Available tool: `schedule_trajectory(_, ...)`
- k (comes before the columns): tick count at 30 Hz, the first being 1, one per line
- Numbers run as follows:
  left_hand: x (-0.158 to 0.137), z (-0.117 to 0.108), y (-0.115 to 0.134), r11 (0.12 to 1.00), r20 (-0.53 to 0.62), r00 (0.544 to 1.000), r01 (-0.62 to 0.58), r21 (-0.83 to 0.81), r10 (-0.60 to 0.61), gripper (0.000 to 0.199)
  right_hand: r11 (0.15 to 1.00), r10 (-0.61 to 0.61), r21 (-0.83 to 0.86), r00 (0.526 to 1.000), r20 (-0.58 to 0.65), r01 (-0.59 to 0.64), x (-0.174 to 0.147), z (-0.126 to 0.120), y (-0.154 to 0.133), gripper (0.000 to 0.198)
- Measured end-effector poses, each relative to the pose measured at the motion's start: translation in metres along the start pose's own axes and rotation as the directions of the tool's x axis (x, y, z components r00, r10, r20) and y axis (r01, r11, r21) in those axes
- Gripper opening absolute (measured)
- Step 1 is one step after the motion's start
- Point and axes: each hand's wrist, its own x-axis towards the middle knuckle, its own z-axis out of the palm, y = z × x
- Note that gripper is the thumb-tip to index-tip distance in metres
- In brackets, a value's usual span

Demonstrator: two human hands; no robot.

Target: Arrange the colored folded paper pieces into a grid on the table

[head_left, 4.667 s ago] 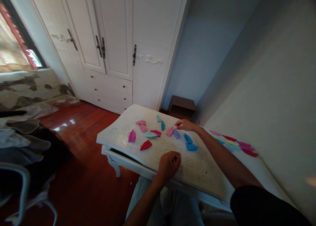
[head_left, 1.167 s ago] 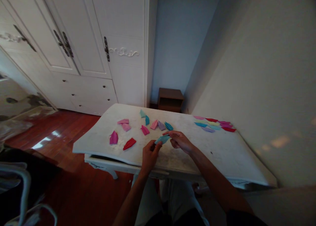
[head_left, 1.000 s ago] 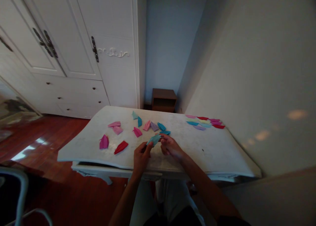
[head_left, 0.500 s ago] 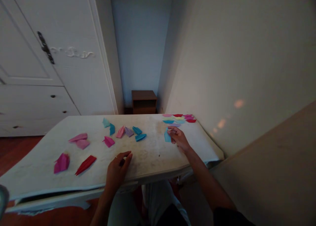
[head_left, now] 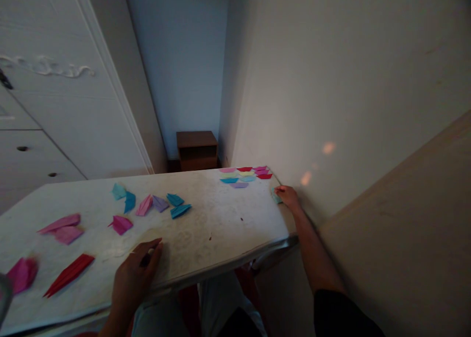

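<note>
At the table's right end, my right hand [head_left: 289, 197] is closed in a pinch on a pale blue folded paper [head_left: 275, 196]. That paper is partly covered by the fingers and sits close to the tabletop by the wall. My left hand [head_left: 136, 268] rests at the front edge with its thumb and fingers curled together; I cannot make out what, if anything, is in them. Flattened paper pieces in rows, among them a red one [head_left: 264, 176] and a lilac one [head_left: 240, 185], lie at the far right corner. A pink folded paper [head_left: 120, 224] lies beyond my left hand.
More folded papers are scattered on the left of the white table [head_left: 221, 214]: a red one [head_left: 69, 274], a magenta one [head_left: 22, 275], and several blue and pink ones. A wall [head_left: 331, 82] borders the right side. A brown cabinet [head_left: 196, 140] and a white wardrobe [head_left: 73, 116] stand behind.
My right hand has carried the pale blue paper rightward to the table's right end. The view has turned right. My left hand stays near the front edge, still curled.
</note>
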Motion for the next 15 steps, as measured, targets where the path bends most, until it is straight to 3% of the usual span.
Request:
schedule_trajectory(8,-0.0004,0.001,0.0,0.995,0.007,0.996,0.091,0.034,-0.092,0.046,0.972,0.081,-0.213,0.993,-0.08,-0.096,0.0083,-0.0006,0.0018,0.025)
schedule_trajectory(15,0.0005,-0.0005,0.0025,0.997,0.021,0.997,0.072,0.03,-0.073,0.046,0.954,0.029,-0.289,0.986,-0.163,-0.076,0.0013,-0.0064,-0.0063,0.028)
